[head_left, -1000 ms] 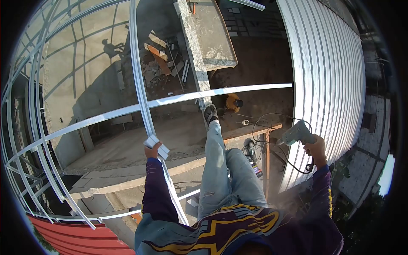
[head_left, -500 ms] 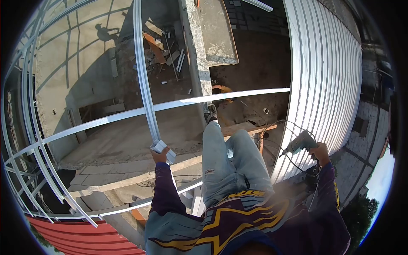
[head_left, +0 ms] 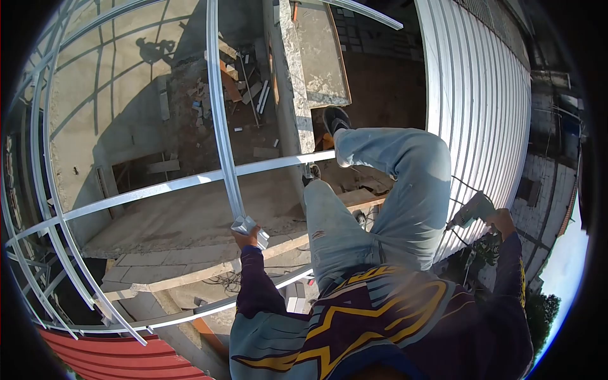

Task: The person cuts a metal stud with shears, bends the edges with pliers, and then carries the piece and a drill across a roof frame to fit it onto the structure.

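Observation:
My left hand (head_left: 246, 237) is wrapped round a short piece of metal channel (head_left: 254, 232), right at the near end of a long metal beam (head_left: 218, 107). Out to the right, my right hand (head_left: 503, 222) grips the handle of a green power drill (head_left: 474, 209). The drill points left, over the edge of the corrugated sheet roofing (head_left: 478, 95), with a dark cable around it. My right leg (head_left: 405, 149) is bent and raised, its shoe (head_left: 335, 119) above the cross beam (head_left: 152, 188). My left shoe (head_left: 311, 173) rests lower, by the concrete wall top.
A concrete wall (head_left: 288, 76) runs away ahead, with wood scraps and rubble (head_left: 244, 85) far below on its left. Curved metal framing (head_left: 47, 158) stands at left, above red sheeting (head_left: 120, 358). A bit of orange clothing (head_left: 327, 141) shows below my raised leg.
My right leg has lifted and swung out to the right, its shoe now over the cross beam. My right hand and the drill have shifted slightly right; both hands keep their hold.

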Demonstrator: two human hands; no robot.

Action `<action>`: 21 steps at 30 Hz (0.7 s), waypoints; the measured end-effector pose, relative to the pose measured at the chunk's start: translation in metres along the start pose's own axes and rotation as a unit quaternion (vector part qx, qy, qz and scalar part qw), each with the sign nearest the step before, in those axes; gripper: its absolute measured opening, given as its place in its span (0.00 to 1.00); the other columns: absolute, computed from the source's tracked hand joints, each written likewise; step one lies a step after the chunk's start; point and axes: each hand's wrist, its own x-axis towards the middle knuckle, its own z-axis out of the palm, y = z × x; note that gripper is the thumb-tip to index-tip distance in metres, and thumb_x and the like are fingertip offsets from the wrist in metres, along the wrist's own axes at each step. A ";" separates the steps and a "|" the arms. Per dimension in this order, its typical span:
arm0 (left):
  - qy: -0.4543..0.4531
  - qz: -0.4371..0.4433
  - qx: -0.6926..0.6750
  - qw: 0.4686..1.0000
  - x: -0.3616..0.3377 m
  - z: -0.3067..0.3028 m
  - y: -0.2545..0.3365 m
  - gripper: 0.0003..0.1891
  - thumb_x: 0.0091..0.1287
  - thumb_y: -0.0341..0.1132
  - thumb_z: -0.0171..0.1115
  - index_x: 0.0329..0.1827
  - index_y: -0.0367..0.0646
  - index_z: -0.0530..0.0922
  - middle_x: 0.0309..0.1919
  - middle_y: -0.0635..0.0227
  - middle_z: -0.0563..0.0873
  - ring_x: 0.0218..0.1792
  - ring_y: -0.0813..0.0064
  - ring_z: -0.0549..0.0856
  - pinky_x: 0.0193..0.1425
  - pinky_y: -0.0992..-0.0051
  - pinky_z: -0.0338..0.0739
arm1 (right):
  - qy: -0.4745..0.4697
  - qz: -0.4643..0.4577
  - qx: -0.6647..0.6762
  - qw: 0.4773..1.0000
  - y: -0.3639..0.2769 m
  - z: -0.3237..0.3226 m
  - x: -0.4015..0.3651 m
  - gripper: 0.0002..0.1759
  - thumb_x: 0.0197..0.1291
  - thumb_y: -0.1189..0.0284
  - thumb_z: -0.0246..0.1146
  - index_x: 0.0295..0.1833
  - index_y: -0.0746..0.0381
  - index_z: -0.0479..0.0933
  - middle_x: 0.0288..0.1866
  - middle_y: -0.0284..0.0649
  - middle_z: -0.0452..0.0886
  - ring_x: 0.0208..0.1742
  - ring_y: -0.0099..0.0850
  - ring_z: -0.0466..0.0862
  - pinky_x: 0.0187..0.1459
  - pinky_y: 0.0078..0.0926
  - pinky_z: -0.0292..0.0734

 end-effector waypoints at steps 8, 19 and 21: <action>0.047 0.032 0.073 0.996 0.007 0.005 -0.027 0.45 0.34 0.35 0.88 0.57 0.39 0.68 0.49 0.54 0.83 0.46 0.60 0.86 0.51 0.62 0.84 | -0.003 -0.419 -0.330 0.846 -0.039 0.009 0.029 0.08 0.49 0.72 0.67 0.22 0.63 0.85 0.21 0.40 0.85 0.21 0.31 0.86 0.23 0.28 0.81; 0.076 -0.012 0.137 0.988 -0.020 0.001 0.004 0.46 0.33 0.34 0.89 0.56 0.37 0.68 0.46 0.55 0.83 0.43 0.60 0.85 0.50 0.62 0.83 | -0.157 0.039 -0.050 0.986 -0.161 0.008 0.107 0.06 0.47 0.81 0.69 0.21 0.71 0.82 0.18 0.44 0.82 0.23 0.34 0.88 0.20 0.30 0.80; 0.079 -0.034 0.149 0.985 -0.024 -0.001 0.018 0.45 0.32 0.35 0.89 0.55 0.37 0.68 0.47 0.54 0.83 0.44 0.59 0.85 0.50 0.62 0.83 | -0.173 0.107 0.146 0.968 -0.185 -0.001 0.118 0.06 0.44 0.81 0.70 0.22 0.72 0.80 0.18 0.45 0.81 0.21 0.36 0.87 0.19 0.32 0.79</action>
